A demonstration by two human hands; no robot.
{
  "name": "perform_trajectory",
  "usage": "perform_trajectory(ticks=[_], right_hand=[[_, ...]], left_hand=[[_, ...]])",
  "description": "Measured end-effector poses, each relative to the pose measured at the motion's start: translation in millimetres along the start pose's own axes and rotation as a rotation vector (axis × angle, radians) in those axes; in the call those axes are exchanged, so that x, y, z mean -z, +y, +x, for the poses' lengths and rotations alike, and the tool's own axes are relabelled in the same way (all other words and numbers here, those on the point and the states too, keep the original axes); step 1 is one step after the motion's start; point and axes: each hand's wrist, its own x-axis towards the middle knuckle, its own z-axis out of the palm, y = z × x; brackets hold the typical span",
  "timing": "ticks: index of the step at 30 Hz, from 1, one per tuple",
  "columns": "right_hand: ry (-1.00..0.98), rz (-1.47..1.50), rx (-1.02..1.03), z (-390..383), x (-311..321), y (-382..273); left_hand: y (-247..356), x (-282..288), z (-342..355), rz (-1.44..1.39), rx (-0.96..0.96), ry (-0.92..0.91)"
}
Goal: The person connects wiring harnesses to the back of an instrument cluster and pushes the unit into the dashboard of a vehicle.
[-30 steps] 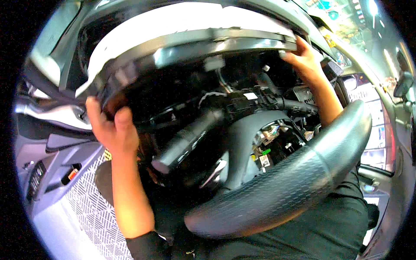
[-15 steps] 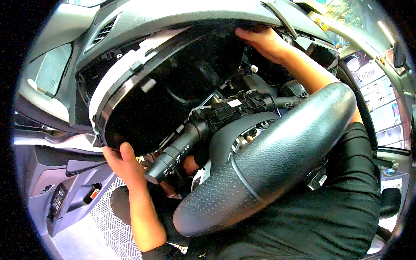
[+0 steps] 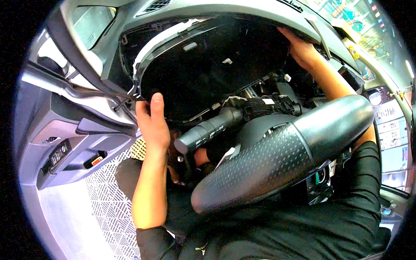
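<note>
A large black instrument cluster panel (image 3: 225,52) with a curved, white-edged top stands tilted in the dashboard opening behind the steering wheel. My left hand (image 3: 152,123) holds its lower left end, thumb up on the near side and fingers mostly hidden. At the upper right, my right hand (image 3: 301,51) grips the panel's other end; its fingertips are hidden behind the edge. Nearest to my left hand is a black control stalk (image 3: 208,130) on the uncovered steering column (image 3: 268,106). The black steering wheel (image 3: 277,160) lies between my arms and covers part of my right forearm.
The grey dashboard top (image 3: 242,8) arches above the panel. To the left is the grey door (image 3: 69,130) with its switch panel, over a patterned floor mat (image 3: 108,203). A skin-coloured shape (image 3: 201,157), partly hidden, shows under the stalk.
Both hands have shifted the instrument cluster panel, its left end now higher and its black face turned more into view. The whole scene has also swung rightward with the head.
</note>
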Motion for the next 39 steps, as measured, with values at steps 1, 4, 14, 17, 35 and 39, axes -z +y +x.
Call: perform_trajectory(ticks=[1, 4, 14, 17, 35, 39], right_hand=[[0.001, -0.019, 0.034, -1.2, -0.8, -3.2], [0.101, -0.3, 0.056, -5.3, -5.2, -5.4], [0.187, -0.12, 0.059, -6.5, -13.2, -2.8], [0.082, -0.161, 0.192, -10.3, -7.4, -5.5], [-0.323, -1.337, 0.931, -29.8, -93.8, -181.9], [-0.438, -1.351, 0.648, -16.4, -98.0, -180.8]], left_hand=[[0.8, -1.0, 1.1, 0.013, 0.01, 0.006], [1.3, -1.7, 3.0, -0.041, 0.053, 0.018], [-11.1, -7.6, 11.1, -0.063, -0.017, 0.054], [-7.5, -4.8, 5.0, -0.043, -0.022, 0.058], [14.8, -24.0, 16.7, -0.604, -0.144, 0.073], [16.6, -22.7, 14.2, -0.531, -0.136, 0.061]])
